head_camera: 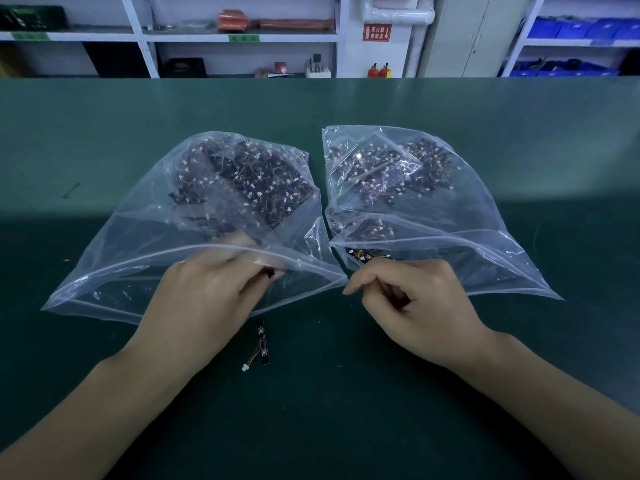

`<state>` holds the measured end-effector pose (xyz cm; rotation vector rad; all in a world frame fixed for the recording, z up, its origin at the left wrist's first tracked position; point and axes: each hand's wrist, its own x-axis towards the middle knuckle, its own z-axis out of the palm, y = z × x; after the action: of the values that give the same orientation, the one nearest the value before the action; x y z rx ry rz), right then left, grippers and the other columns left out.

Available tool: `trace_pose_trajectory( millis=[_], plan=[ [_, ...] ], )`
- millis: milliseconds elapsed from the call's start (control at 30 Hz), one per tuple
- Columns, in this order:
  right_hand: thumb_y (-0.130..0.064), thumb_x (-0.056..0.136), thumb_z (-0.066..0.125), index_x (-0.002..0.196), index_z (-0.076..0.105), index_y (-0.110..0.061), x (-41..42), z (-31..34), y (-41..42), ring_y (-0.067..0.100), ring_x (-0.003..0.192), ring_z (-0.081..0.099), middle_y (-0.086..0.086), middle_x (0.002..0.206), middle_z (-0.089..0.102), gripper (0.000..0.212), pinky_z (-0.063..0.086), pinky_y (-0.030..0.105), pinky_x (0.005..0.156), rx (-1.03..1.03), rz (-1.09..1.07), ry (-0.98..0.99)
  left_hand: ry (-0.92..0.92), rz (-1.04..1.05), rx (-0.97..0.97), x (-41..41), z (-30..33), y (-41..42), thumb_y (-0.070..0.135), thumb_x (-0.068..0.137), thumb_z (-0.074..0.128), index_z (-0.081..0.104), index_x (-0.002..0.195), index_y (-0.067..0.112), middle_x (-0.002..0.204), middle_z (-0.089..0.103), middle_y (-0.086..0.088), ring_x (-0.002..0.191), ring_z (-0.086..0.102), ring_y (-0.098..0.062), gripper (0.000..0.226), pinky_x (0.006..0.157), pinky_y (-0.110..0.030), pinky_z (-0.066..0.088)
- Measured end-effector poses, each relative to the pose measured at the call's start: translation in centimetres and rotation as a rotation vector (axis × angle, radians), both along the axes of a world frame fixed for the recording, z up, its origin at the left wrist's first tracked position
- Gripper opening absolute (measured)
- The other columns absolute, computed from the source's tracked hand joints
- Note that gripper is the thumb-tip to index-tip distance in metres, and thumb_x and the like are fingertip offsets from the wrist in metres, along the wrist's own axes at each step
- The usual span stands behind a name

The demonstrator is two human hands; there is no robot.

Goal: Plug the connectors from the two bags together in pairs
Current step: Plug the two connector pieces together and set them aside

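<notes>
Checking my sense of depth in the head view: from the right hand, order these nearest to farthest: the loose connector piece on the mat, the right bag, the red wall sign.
From the right hand:
1. Right bag, touching its fingers, just ahead.
2. Loose connector piece, on the mat to its left.
3. Red wall sign, far behind the table.

The table (104, 133) is covered in plain dark green. Both bags (114, 258) (485, 216) are made of clear, colourless plastic. The connectors (249, 174) inside are seen as black strips with white plugs and orange-yellow wires. The loose strip (264, 342) is coloured likewise.
</notes>
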<state>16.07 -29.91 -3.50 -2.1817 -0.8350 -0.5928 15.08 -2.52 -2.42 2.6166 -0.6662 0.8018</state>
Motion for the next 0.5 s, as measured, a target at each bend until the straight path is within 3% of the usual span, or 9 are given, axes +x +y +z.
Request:
trace_pose_trajectory(
  millis=[100,233,400,500],
  plan=[
    [-0.005,0.093,0.061,0.097,0.079,-0.016,0.0,-0.1,0.0,-0.003,0.051,0.038,-0.028,0.058,0.028,0.022,0.028,0.008,0.061,-0.015,-0.002,0.000,-0.002,-0.160,-0.046,-0.1,-0.7,-0.4,0.022,0.101,0.077,0.083,0.110,0.022,0.103,0.073,0.011,0.080,0.065,-0.002,0.011,0.069,-0.029,0.059],
    [-0.008,0.095,0.063,0.106,0.077,-0.017,0.0,-0.2,0.1,-0.004,0.053,0.040,-0.028,0.060,0.029,0.020,0.031,0.010,0.063,-0.047,0.002,0.002,0.021,-0.332,-0.091,-0.4,-1.2,-1.3,0.021,0.101,0.074,0.083,0.116,0.018,0.102,0.074,0.010,0.088,0.063,0.005,0.018,0.079,-0.014,0.052],
    [-0.018,0.099,0.065,0.117,0.074,-0.018,-0.1,-0.2,0.0,-0.001,0.055,0.043,-0.027,0.066,0.037,0.020,0.038,0.017,0.059,-0.051,0.078,0.015,-0.013,-0.409,-0.188,-0.8,-1.1,-2.2,0.022,0.103,0.071,0.081,0.121,0.016,0.114,0.079,0.011,0.103,0.074,0.002,0.022,0.089,-0.018,0.059],
    [-0.019,0.101,0.063,0.119,0.073,-0.017,-0.1,-0.1,-0.1,0.001,0.054,0.042,-0.031,0.069,0.042,0.021,0.037,0.018,0.058,-0.042,0.125,0.016,0.001,-0.378,-0.252,-1.0,-0.9,-2.1,0.027,0.100,0.075,0.082,0.117,0.015,0.111,0.080,0.014,0.100,0.076,0.003,0.022,0.082,-0.025,0.064]
  ],
)
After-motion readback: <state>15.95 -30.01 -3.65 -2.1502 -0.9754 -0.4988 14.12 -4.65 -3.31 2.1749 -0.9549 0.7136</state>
